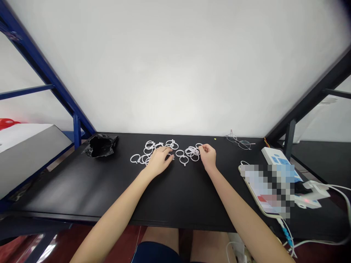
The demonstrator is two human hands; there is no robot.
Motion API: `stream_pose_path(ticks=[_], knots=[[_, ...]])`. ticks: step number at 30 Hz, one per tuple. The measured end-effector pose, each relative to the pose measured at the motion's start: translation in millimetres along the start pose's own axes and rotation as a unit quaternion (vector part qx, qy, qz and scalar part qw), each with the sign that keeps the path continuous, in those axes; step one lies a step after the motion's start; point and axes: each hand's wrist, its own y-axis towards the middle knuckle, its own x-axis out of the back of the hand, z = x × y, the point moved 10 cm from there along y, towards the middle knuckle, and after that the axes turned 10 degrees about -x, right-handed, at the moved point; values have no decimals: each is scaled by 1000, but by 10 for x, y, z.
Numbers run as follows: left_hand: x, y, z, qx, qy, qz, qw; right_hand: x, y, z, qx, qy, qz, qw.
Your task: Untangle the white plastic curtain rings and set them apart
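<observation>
- Left hand [160,159]: palm down, fingers loosely spread over a pile of white rings [149,143]; it looked relaxed, not clenched.
- Right hand [208,155]: fingers curled in toward the thumb, tips at the edge of one ring [198,145]; I could not tell whether it gripped that.
- A second cluster [192,150] lay between the hands on the black surface [170,197].
- Crumpled black bag [102,148] stood left of the left hand.
- Eyeglasses [244,145], phone [261,193] and power strip [277,157] lay right of the right hand.

Bare hands [159,160] and uncovered forearms [128,200]; navy shorts [157,252], seemingly with pale piping [134,253] along one edge.
</observation>
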Motion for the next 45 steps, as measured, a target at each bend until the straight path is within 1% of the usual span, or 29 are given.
stream_pose_path(ticks=[3,8,12,14,16,18,21,23,25,27,29,30,32,34,37,40,42,45], knots=[[-11,35,39,7,-10,-6,1000,42,3,8,4,4,-19,1000],[-157,188,25,-10,4,35,999,74,53,-64,-8,26,-38,999],[-217,305,101,15,72,59,996,49,72,-100,0,42,-40,998],[-244,327,158,33,106,73,991,41,73,-113,-1,53,-42,998],[-251,335,193,41,118,75,989,34,73,-117,-2,61,-41,997],[-220,332,200,40,114,59,991,38,69,-104,-2,64,-43,997],[-104,291,140,29,82,6,996,49,38,-50,1,61,-47,997],[-17,234,24,7,42,-36,998,54,-21,43,25,41,-52,997],[35,168,-136,-24,-15,-65,998,39,-124,198,77,9,-53,996],[85,110,-286,-47,-67,-92,992,-39,-254,354,134,-15,-27,991],[103,84,-425,-74,-99,-100,987,-191,-377,443,164,-26,36,985],[107,81,-484,-90,-107,-100,985,-267,-426,452,164,-25,69,984],[98,87,-574,-120,-108,-92,983,-401,-494,427,143,-11,125,982],[94,93,-614,-139,-101,-86,981,-480,-528,393,118,9,156,981],[107,98,-622,-140,-102,-89,981,-511,-531,370,91,43,170,980],[111,96,-612,-112,-138,-94,980,-517,-524,364,73,69,183,978],[115,86,-597,-85,-157,-106,978,-518,-528,362,72,67,188,977],[125,58,-584,-62,-148,-133,978,-529,-547,362,84,34,190,977]])
